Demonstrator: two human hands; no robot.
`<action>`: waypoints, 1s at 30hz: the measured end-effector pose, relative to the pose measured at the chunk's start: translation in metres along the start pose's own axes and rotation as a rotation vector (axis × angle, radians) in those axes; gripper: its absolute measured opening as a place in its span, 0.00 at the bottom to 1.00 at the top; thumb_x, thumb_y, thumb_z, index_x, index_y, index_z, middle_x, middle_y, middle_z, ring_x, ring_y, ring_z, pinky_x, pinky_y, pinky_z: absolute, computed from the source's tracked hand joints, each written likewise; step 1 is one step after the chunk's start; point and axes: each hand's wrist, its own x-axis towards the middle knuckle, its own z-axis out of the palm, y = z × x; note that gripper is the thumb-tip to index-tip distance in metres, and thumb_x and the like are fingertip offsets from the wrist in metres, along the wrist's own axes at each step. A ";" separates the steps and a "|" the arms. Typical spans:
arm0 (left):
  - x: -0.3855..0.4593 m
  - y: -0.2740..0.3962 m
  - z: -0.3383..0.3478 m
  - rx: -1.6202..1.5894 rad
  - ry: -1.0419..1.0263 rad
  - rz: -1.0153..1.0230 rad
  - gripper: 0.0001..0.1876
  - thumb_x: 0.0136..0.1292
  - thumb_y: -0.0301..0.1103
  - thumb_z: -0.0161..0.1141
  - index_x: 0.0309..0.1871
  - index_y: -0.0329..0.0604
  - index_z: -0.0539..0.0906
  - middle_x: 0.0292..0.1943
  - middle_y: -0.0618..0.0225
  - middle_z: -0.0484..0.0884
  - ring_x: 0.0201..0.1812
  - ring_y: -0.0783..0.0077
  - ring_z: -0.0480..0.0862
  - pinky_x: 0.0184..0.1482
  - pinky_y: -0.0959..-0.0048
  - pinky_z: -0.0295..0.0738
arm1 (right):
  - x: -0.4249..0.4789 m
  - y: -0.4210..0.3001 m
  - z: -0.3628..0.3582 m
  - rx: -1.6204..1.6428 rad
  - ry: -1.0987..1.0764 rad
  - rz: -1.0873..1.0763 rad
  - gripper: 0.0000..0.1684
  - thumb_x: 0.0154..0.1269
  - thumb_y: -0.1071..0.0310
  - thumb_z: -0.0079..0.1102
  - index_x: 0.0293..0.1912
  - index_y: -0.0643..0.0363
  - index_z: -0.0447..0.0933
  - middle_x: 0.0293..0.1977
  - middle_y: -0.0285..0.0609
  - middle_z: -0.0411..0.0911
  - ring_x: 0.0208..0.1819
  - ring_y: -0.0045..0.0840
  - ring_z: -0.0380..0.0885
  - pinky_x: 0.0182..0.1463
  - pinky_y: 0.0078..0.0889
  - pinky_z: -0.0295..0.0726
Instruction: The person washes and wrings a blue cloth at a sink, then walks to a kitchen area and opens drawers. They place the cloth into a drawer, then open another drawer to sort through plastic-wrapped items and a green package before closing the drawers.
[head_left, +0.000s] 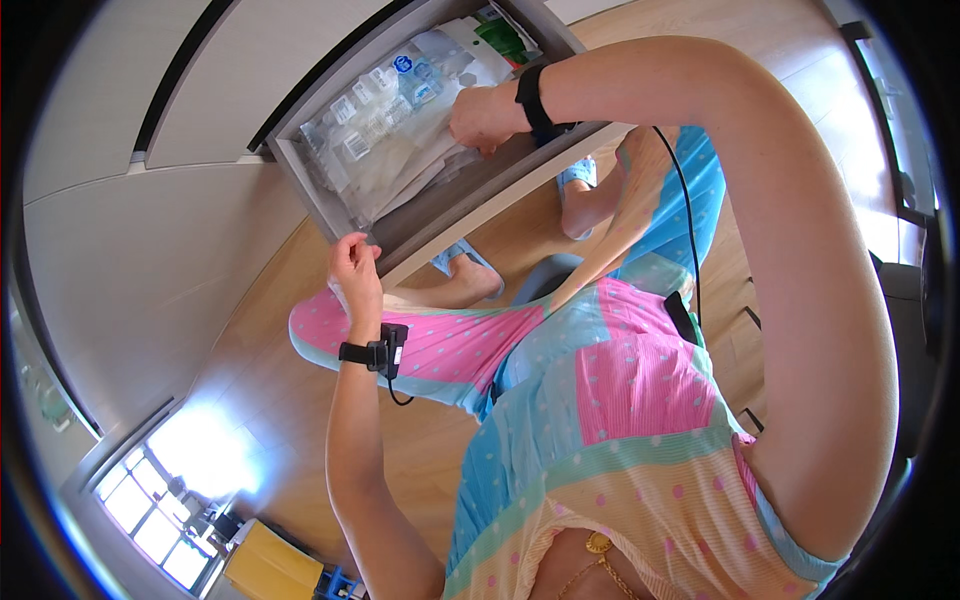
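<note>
An open wooden drawer lies before me, holding clear plastic packages with printed labels, a stack of pale bags or sheets and a green-and-white packet. My right hand is inside the drawer with fingers curled at the edge of the pale stack; whether it grips anything is hidden. My left hand is raised by the drawer's near left corner, its fingers loosely bent and close to the rim. Nothing shows clearly in it. Both wrists wear black straps, the left one with a small device.
Light cabinet fronts flank the drawer. Under and beside it are my slippered feet and spread knees on the wood floor. A black cable hangs by my right arm. A yellow box-like object stands at lower left.
</note>
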 end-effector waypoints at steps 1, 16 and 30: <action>0.000 -0.002 0.000 -0.015 0.002 0.018 0.05 0.62 0.22 0.52 0.37 0.36 0.79 0.31 0.67 0.76 0.27 0.76 0.82 0.32 0.78 0.76 | 0.004 -0.007 -0.003 -0.045 -0.009 -0.008 0.12 0.51 0.59 0.64 0.31 0.58 0.83 0.29 0.47 0.82 0.35 0.41 0.81 0.37 0.42 0.79; 0.002 -0.008 0.002 -0.025 0.011 -0.012 0.05 0.62 0.24 0.52 0.37 0.37 0.79 0.30 0.65 0.77 0.26 0.74 0.83 0.31 0.77 0.74 | 0.006 0.014 -0.039 -0.121 0.383 0.075 0.08 0.51 0.68 0.55 0.26 0.59 0.82 0.26 0.49 0.81 0.31 0.42 0.82 0.31 0.43 0.80; 0.002 0.010 -0.001 0.071 -0.047 -0.014 0.06 0.63 0.24 0.51 0.39 0.36 0.80 0.30 0.65 0.79 0.29 0.74 0.83 0.35 0.76 0.78 | 0.021 0.043 -0.066 -0.160 0.412 0.121 0.09 0.54 0.65 0.55 0.29 0.57 0.81 0.30 0.47 0.81 0.36 0.36 0.81 0.36 0.38 0.78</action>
